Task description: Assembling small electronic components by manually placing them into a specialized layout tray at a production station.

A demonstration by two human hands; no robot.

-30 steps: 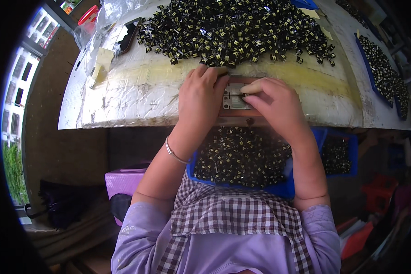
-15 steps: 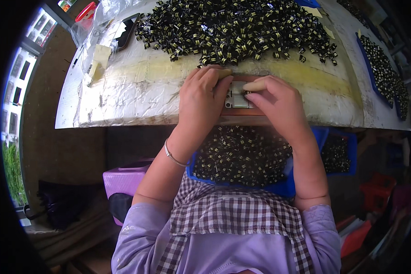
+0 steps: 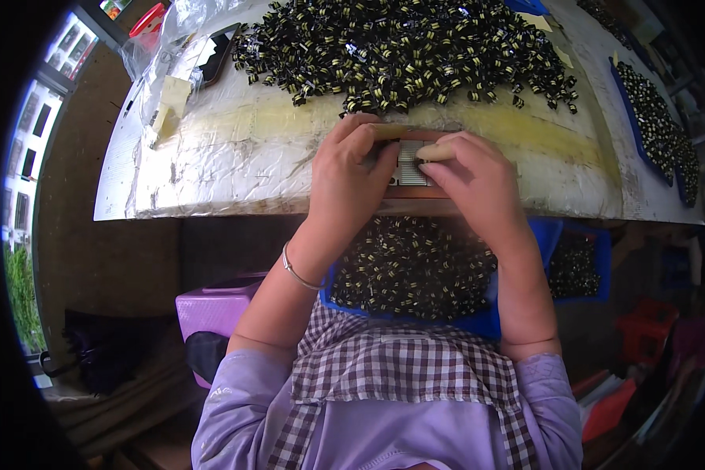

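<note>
- The right hand (image 3: 478, 184) lies over the right part of a small grey ridged plate (image 3: 410, 163), fingers curled. Its forefinger, capped in a pale rubber cot, points left and its tip presses on the plate's upper right corner. Whether it pinches anything cannot be told.
- The left hand (image 3: 348, 176) lies flat over the left edge of the plate, fingers stretched up and slightly right, touching the brown block (image 3: 415, 192) that the plate sits in. It looks pressed down rather than gripping; nothing shows between its fingers.
- The plate and block sit at the near edge of the table (image 3: 227, 157), right in front of the person, between the two hands.
- Just beyond the hands, a big heap of small black-and-yellow parts (image 3: 399, 47) covers the far middle of the table, which is wrapped in crinkled shiny film.
- Below the table edge, on the person's lap, a blue tray (image 3: 486, 321) holds more of the same parts.
- At the right end of the table another blue tray (image 3: 630, 110) holds neatly packed parts.
- At the far left of the table lie a clear plastic bag (image 3: 184, 23), a dark phone (image 3: 219, 51) and some pale paper scraps (image 3: 168, 106).
- A thin bracelet (image 3: 298, 270) circles the left wrist.
- A purple box (image 3: 211, 305) stands under the table at the left.
</note>
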